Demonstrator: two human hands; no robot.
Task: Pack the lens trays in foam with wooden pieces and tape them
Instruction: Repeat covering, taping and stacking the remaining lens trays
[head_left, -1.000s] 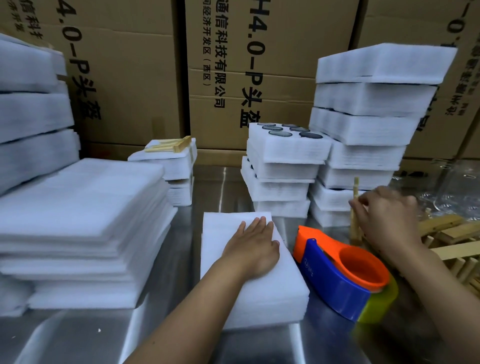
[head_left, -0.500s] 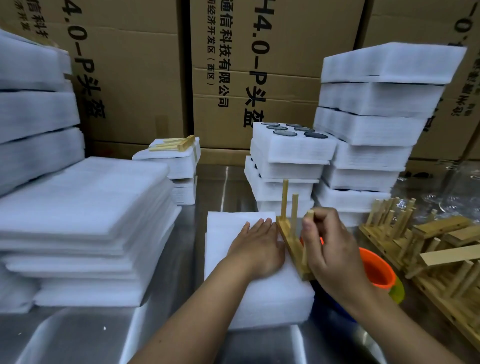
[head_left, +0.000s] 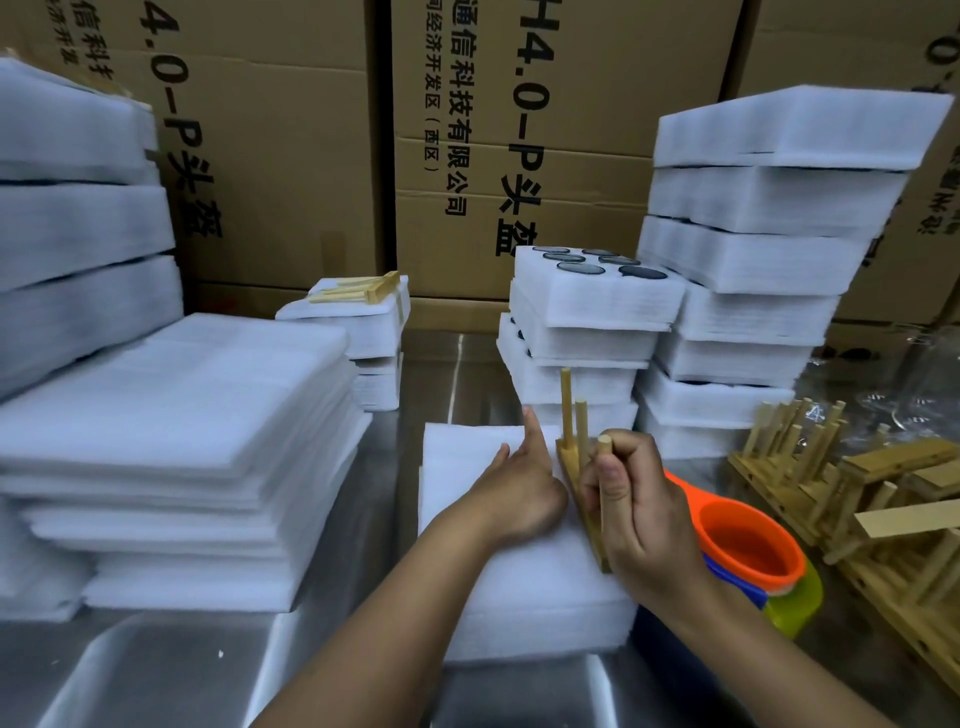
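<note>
A white foam-wrapped pack (head_left: 519, 582) lies on the steel table in front of me. My left hand (head_left: 519, 483) rests on its top, the index finger raised. My right hand (head_left: 639, 509) grips a wooden piece (head_left: 574, 441), a flat bar with three upright pegs, and holds it against the pack's right edge. An orange and blue tape dispenser (head_left: 748, 545) stands just right of my right hand. A stack of foam lens trays (head_left: 582, 332) with dark round lenses on top stands behind the pack.
A tall foam tray stack (head_left: 769, 260) rises at the right rear. More wooden pegged pieces (head_left: 852, 499) lie at the far right. Foam sheets (head_left: 171, 447) are piled at the left. A small pack topped with a wooden piece (head_left: 358, 322) sits at the back. Cardboard boxes (head_left: 509, 130) wall the rear.
My right hand lifted a wooden piece from the pile at the right and brought it to the pack's right edge. My left hand stayed on the pack and raised its index finger.
</note>
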